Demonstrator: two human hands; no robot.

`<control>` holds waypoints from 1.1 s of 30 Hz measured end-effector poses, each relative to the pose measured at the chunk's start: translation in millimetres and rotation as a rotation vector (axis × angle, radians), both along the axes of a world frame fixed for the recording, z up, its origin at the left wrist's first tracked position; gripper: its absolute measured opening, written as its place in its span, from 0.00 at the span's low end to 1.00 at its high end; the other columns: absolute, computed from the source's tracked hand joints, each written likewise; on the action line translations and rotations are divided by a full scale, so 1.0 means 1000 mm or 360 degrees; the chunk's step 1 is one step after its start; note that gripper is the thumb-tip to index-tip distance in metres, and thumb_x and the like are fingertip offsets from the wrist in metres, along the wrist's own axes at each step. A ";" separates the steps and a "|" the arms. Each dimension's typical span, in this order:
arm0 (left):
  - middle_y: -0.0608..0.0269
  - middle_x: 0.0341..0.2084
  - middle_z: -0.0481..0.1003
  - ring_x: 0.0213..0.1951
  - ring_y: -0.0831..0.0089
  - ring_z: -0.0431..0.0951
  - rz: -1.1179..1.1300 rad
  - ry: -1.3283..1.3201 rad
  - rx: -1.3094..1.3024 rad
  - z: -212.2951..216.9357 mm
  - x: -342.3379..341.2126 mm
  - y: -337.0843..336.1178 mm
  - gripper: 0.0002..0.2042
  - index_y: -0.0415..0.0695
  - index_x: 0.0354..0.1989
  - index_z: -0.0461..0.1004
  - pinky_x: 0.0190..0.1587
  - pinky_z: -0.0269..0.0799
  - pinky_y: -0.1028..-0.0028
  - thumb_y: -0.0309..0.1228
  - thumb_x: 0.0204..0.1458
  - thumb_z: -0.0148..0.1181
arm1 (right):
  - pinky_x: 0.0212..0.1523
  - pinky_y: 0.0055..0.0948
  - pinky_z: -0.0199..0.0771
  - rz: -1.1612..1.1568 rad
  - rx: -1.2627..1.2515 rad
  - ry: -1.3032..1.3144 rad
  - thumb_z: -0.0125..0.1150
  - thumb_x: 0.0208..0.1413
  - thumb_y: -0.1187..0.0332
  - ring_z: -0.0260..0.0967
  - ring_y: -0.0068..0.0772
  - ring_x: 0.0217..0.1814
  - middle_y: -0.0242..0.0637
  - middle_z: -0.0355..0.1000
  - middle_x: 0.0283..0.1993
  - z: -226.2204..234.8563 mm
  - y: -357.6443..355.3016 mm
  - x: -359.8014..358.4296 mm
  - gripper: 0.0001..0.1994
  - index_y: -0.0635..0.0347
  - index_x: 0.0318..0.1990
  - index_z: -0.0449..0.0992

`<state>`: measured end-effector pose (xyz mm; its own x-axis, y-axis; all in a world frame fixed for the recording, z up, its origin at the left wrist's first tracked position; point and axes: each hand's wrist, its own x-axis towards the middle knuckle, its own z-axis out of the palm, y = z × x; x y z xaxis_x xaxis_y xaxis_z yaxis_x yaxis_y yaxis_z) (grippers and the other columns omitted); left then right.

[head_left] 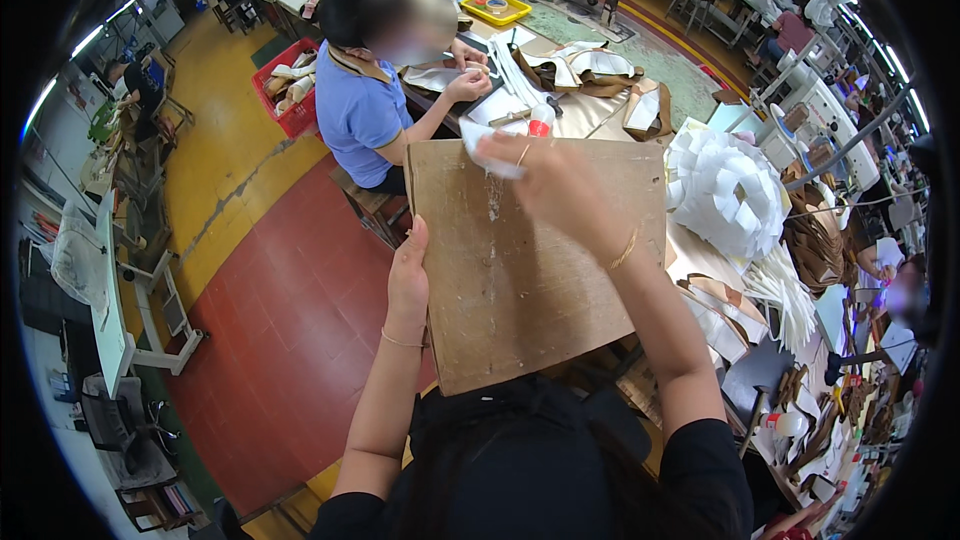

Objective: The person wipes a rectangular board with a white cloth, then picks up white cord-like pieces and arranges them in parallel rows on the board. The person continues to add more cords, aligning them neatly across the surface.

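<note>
Holding a brown board point(500, 290) tilted in front of the body, clasping its left edge in the left hand point(409, 265), thumb over the face, fingers hidden behind. Likely stiff, fairly weighty, hard to damage; best taken by opposite edges, clear of the whitish smear point(493, 198). Pinching a white piece point(484, 145) at the board's top edge in the right hand point(548, 180), too blurred to tell exact fingertip contact. Probably thin, light and limp, so best pinched near its edge. Beyond, on the table point(590, 123): a bottle point(541, 123), white strips point(513, 75), then a yellow tray point(508, 20)
</note>
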<state>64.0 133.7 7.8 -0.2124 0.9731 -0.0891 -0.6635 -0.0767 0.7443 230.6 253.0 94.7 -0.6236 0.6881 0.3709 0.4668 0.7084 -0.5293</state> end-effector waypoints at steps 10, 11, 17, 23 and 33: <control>0.60 0.52 0.72 0.50 0.74 0.73 0.0302 -0.0001 -0.0055 -0.017 -0.033 0.023 0.27 0.34 0.56 0.67 0.53 0.68 0.75 0.47 0.62 0.49 | 0.63 0.37 0.66 0.0543 0.0450 -0.0124 0.56 0.49 0.72 0.70 0.37 0.59 0.41 0.74 0.53 -0.083 -0.148 0.033 0.16 0.61 0.47 0.77; 0.60 0.52 0.72 0.50 0.74 0.73 0.0296 0.0038 -0.0075 -0.007 -0.033 0.023 0.26 0.34 0.56 0.67 0.53 0.68 0.75 0.47 0.63 0.49 | 0.63 0.36 0.66 0.0599 0.0314 -0.0122 0.56 0.48 0.73 0.70 0.36 0.59 0.40 0.75 0.53 -0.081 -0.146 0.038 0.16 0.61 0.47 0.77; 0.59 0.52 0.72 0.49 0.73 0.74 0.0162 0.0120 -0.0064 0.000 -0.026 0.028 0.26 0.33 0.56 0.67 0.52 0.69 0.75 0.46 0.63 0.48 | 0.53 0.32 0.74 0.0573 -0.1930 0.0329 0.61 0.57 0.70 0.74 0.34 0.51 0.36 0.77 0.47 -0.024 -0.096 0.073 0.13 0.61 0.49 0.75; 0.56 0.52 0.72 0.50 0.72 0.74 0.0063 0.0098 -0.0033 0.016 -0.010 0.013 0.26 0.33 0.57 0.66 0.52 0.70 0.74 0.45 0.64 0.47 | 0.51 0.35 0.75 0.0332 -0.2696 0.1679 0.59 0.60 0.66 0.74 0.33 0.51 0.37 0.74 0.51 -0.022 -0.088 0.076 0.18 0.61 0.55 0.68; 0.57 0.52 0.72 0.51 0.71 0.74 0.0002 0.0116 -0.0034 0.023 -0.005 -0.001 0.25 0.34 0.57 0.66 0.53 0.70 0.72 0.45 0.64 0.46 | 0.51 0.33 0.75 -0.0046 -0.1679 0.1188 0.56 0.58 0.74 0.74 0.29 0.50 0.38 0.76 0.46 -0.012 -0.068 0.067 0.13 0.62 0.51 0.73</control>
<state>59.3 132.7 30.7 -0.2204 0.9709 -0.0940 -0.6075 -0.0612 0.7920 297.5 184.7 83.0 -0.4824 0.8694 -0.1065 -0.1740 -0.2143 -0.9611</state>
